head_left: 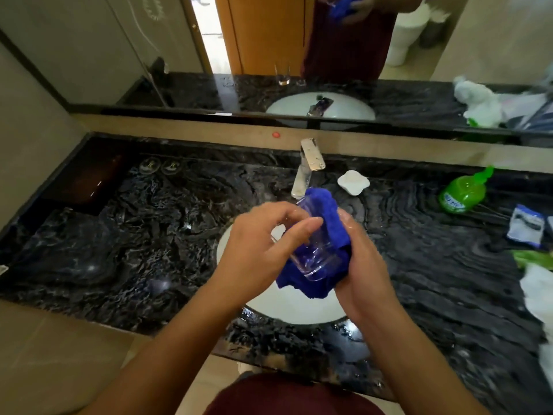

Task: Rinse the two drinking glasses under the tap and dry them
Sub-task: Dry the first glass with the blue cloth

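I hold a clear drinking glass [314, 259] tilted above the white sink basin [296, 307]. My left hand [263, 247] grips its side, fingers curled over the rim. My right hand [359, 259] presses a blue cloth [321, 205] against the glass; the cloth wraps behind and under it. The chrome tap [308, 166] stands just behind, with no water visibly running. A second glass shows only as a mirror reflection [282, 74], standing on the counter edge; the glass itself is hidden from direct view.
Dark marble counter [134, 235] surrounds the basin. A white soap dish [353, 182] sits right of the tap. A green soap bottle [463, 193], a blue-white packet [526, 226] and white cloths [538, 292] lie at the right. A mirror [269, 40] runs along the back.
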{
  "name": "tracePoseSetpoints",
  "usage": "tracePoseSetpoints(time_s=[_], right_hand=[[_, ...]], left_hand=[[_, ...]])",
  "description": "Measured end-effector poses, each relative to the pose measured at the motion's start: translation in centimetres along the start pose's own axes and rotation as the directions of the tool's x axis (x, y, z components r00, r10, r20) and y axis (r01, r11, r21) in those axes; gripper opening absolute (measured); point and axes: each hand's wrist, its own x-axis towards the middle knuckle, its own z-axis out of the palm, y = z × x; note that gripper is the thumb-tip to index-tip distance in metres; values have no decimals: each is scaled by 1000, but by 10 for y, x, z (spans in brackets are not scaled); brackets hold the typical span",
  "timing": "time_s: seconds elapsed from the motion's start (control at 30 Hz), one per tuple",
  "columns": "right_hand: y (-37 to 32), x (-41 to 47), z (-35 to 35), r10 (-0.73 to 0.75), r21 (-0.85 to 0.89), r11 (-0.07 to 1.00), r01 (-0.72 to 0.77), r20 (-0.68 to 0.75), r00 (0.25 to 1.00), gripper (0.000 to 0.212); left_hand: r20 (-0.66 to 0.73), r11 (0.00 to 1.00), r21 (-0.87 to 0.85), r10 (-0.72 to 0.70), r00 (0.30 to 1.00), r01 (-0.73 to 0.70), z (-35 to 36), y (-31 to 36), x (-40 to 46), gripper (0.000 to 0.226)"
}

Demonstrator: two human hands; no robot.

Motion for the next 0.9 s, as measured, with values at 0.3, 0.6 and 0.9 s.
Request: tracePoseSetpoints(time_s=[0.3, 0.6, 0.9], right_hand=[[-20, 10, -11, -228, -311, 922, 232, 50, 972, 31], [-16, 23, -21, -169, 17, 986, 168, 185, 968, 45], [-17, 23, -6, -292, 113, 955, 274, 207, 934, 28]], left_hand=[[255, 714, -529, -382, 888, 459, 12, 10, 18, 18], [368, 160, -838, -541, 756, 522, 13, -17, 26, 24], [588, -81, -780, -436, 682, 621, 31, -23, 12, 37]])
